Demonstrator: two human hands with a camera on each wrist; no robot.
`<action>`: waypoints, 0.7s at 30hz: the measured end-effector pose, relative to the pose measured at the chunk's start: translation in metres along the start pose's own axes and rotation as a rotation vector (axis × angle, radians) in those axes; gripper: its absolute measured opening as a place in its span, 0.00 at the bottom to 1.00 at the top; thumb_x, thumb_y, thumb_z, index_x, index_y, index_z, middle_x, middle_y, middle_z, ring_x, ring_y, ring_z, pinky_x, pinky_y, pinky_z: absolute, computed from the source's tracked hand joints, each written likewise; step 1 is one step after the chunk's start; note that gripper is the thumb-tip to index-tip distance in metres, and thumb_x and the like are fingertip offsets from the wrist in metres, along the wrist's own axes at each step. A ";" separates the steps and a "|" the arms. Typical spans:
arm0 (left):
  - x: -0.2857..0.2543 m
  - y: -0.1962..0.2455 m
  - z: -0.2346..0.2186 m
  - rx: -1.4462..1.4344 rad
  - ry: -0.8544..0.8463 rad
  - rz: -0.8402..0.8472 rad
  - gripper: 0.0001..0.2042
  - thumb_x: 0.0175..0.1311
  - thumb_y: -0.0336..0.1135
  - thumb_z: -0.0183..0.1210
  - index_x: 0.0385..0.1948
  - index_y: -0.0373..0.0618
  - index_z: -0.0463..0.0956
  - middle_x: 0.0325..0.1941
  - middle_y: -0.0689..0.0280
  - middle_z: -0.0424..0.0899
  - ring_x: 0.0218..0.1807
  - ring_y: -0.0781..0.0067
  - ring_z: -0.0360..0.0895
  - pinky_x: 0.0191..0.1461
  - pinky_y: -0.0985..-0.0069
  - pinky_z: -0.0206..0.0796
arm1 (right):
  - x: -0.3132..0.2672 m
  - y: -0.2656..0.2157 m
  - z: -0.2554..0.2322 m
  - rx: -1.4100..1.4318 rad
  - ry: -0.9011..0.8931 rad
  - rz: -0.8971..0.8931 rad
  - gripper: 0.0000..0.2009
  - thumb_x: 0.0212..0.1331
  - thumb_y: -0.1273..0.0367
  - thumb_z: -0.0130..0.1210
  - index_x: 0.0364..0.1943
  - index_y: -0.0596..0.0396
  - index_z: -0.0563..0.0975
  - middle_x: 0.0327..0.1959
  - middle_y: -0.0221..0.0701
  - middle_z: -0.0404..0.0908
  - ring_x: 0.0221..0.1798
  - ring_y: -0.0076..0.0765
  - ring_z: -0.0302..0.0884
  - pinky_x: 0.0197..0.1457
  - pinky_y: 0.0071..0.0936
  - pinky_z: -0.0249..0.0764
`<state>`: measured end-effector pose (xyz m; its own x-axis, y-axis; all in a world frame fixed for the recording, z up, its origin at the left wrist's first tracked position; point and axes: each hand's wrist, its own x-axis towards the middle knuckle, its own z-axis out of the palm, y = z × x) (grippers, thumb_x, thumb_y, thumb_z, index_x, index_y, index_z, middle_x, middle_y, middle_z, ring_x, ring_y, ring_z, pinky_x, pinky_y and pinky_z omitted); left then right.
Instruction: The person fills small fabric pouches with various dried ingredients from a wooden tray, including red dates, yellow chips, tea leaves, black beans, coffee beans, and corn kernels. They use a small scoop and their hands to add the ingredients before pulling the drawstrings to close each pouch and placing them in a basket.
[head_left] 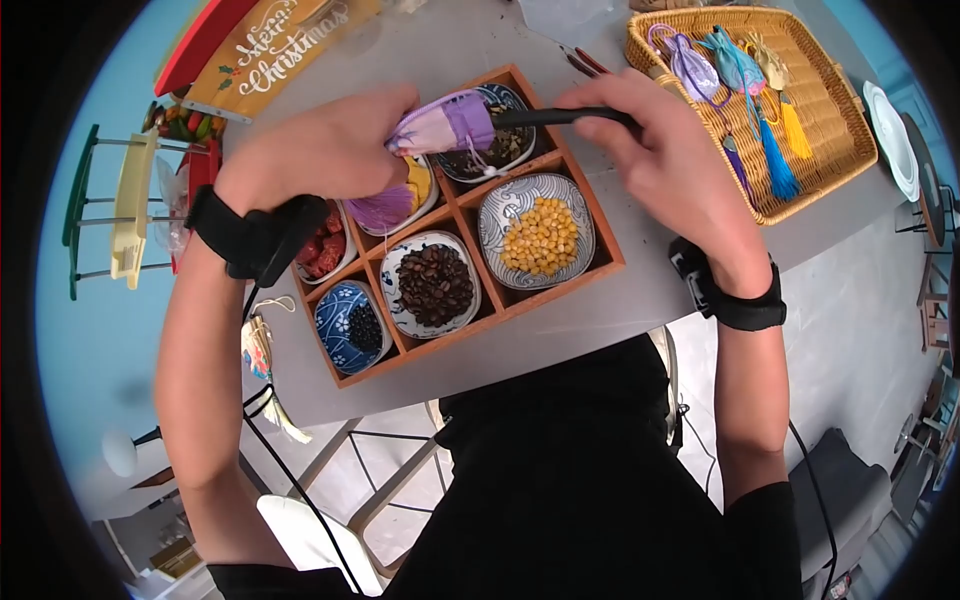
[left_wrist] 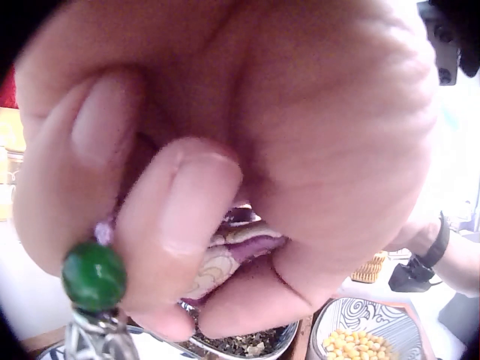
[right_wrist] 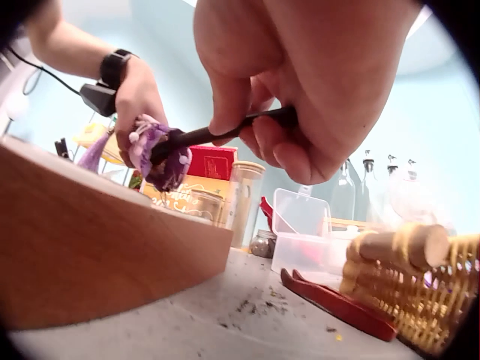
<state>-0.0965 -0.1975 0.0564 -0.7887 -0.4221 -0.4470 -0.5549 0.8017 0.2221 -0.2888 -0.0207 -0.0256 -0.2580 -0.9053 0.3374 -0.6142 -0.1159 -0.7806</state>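
Observation:
My left hand (head_left: 310, 150) grips a purple and white floral drawstring pouch (head_left: 455, 122) over the divided wooden box (head_left: 608, 262). A purple tassel (head_left: 385, 210) hangs below it, and a green bead (left_wrist: 94, 276) shows near the fingertips in the left wrist view. My right hand (head_left: 675, 150) pinches a slim black handle (right_wrist: 199, 136). The handle's far end goes into the pouch's gathered mouth, so its tip is hidden. Under the pouch sits a bowl of dried dark leaves (left_wrist: 259, 341); a bowl of corn kernels (head_left: 540, 237) is nearer me.
The box also holds bowls of coffee beans (head_left: 435, 285), small black beans (head_left: 366, 328) and red dried pieces (head_left: 325, 250). A wicker basket (head_left: 720, 175) with several tasselled pouches stands at the right. Red-handled tongs (right_wrist: 341, 304) lie beside leaf crumbs. A Christmas sign (head_left: 265, 50) stands behind.

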 end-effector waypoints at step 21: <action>-0.007 0.004 0.016 0.329 0.160 -0.060 0.18 0.47 0.29 0.61 0.40 0.38 0.66 0.34 0.44 0.79 0.43 0.39 0.75 0.44 0.51 0.64 | 0.022 -0.001 -0.016 0.054 -0.263 0.162 0.11 0.59 0.69 0.54 0.43 0.60 0.81 0.32 0.41 0.84 0.35 0.39 0.81 0.41 0.32 0.73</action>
<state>-0.0888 -0.1850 0.0466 -0.8032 -0.5124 -0.3038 -0.5070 0.8558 -0.1030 -0.3056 -0.0336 -0.0091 -0.1432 -0.9876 0.0637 -0.5382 0.0236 -0.8425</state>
